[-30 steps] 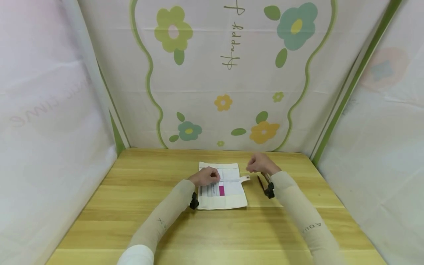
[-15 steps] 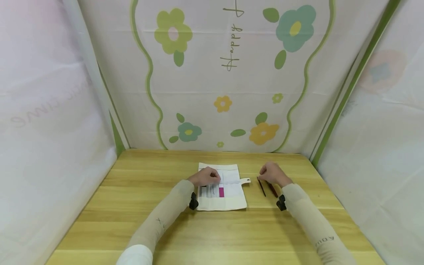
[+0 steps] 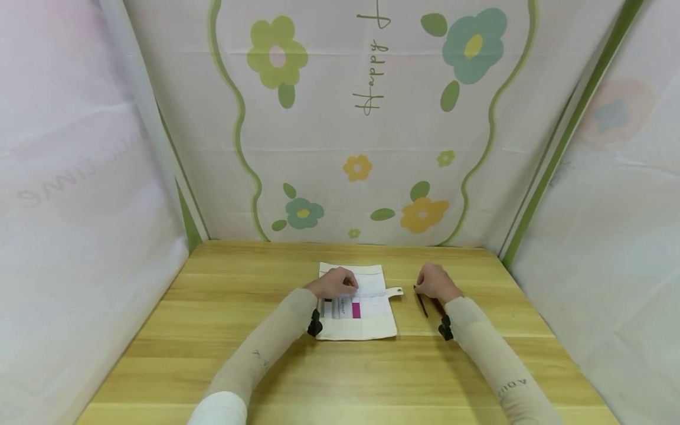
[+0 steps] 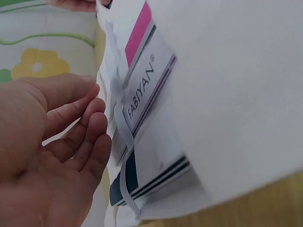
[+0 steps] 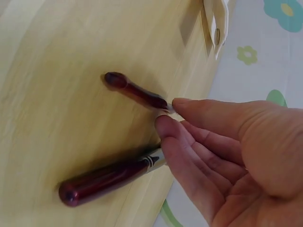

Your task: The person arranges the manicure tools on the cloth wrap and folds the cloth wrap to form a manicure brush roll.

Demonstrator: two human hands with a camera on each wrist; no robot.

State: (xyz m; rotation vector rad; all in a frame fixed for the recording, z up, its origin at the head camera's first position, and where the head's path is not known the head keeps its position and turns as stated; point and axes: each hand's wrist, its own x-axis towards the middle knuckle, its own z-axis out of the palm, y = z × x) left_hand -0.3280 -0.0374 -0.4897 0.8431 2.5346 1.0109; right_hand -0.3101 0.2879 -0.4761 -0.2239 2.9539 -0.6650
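Note:
A white case (image 3: 379, 304) lies unfolded on the table, a snap tab (image 3: 395, 291) sticking out to its right. My left hand (image 3: 339, 283) hovers over the case's left part, fingers loosely bent; the left wrist view shows nothing held between thumb and fingers. Beside them, a thin white band (image 4: 123, 127) crosses flat packets marked FABIYAN (image 4: 142, 87). To the right of the case, my right hand (image 3: 434, 282) pinches the silvery end of a slim dark red brush (image 5: 139, 94) between thumb and index finger. Its tip is hidden by the fingers.
A thicker dark red brush (image 5: 106, 182) with a silver ferrule lies under my right hand, its far end hidden. The wooden table (image 3: 340, 378) ends at a flowered cloth wall (image 3: 308, 147), with cloth sides left and right.
My right hand has moved right and down from near the tab to the brushes and now pinches the slim one. The left hand stays about where it was.

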